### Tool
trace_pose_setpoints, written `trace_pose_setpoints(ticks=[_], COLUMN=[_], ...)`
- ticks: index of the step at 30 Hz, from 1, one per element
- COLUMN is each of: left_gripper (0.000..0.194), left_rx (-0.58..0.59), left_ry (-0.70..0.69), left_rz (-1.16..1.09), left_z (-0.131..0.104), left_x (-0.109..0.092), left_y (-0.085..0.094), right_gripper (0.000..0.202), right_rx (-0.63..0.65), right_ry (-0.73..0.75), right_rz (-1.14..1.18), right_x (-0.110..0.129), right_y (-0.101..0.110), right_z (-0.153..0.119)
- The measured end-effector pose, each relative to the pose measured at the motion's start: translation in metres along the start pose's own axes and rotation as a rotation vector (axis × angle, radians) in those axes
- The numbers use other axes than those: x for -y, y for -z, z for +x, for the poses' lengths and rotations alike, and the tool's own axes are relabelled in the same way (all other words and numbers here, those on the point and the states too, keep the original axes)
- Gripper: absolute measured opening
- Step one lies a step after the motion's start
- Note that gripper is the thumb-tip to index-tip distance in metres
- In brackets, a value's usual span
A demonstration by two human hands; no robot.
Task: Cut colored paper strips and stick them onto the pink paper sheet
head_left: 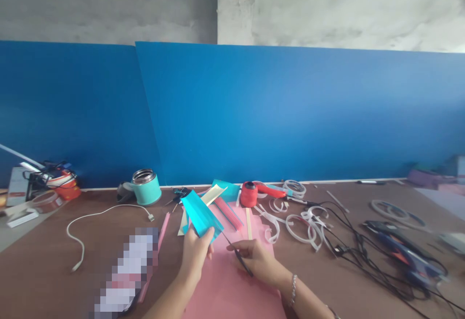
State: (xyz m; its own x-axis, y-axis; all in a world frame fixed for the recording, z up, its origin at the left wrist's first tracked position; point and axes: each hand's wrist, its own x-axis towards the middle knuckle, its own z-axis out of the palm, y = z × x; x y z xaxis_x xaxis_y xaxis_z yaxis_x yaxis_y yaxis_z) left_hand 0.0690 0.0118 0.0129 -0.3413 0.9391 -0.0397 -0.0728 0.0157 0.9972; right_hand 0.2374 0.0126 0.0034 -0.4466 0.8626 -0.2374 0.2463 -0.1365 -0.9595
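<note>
A turquoise sheet (201, 212), creased lengthwise, is in the grip of my left hand (198, 249) by its lower end, raised and tilted. My right hand (256, 261) is closed around a slim dark tool (242, 261) with a thin pointed front. That point reaches the lower right corner of the sheet; whether it cuts in, I cannot tell. Both hands are over pink paper (232, 285). Just beyond them lie pink striped strips (228, 212), a cream strip (217, 194) and another turquoise piece (230, 190).
A red thread spool (249, 195) and a turquoise metal cup (146, 188) stand toward the blue partition (290, 115). White strips (308, 227) and black cables (358, 246) tangle at right, near a blue-black tool (407, 256). A white USB cable (83, 222) curves at left.
</note>
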Motion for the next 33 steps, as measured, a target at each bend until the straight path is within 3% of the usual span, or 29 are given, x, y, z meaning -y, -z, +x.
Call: trace_pose_setpoints(ticks=[33], left_gripper=[0.016], left_rx=[-0.003], left_ry=[-0.008], left_rz=[-0.010], left_z=[0.0002], left_x=[0.0013], left_y=[0.0000], right_gripper=[0.032], right_rx=[-0.003], right_ry=[0.055], right_rz=[-0.032], right_x=[-0.0073], right_y=[0.0010], right_z=[0.0036])
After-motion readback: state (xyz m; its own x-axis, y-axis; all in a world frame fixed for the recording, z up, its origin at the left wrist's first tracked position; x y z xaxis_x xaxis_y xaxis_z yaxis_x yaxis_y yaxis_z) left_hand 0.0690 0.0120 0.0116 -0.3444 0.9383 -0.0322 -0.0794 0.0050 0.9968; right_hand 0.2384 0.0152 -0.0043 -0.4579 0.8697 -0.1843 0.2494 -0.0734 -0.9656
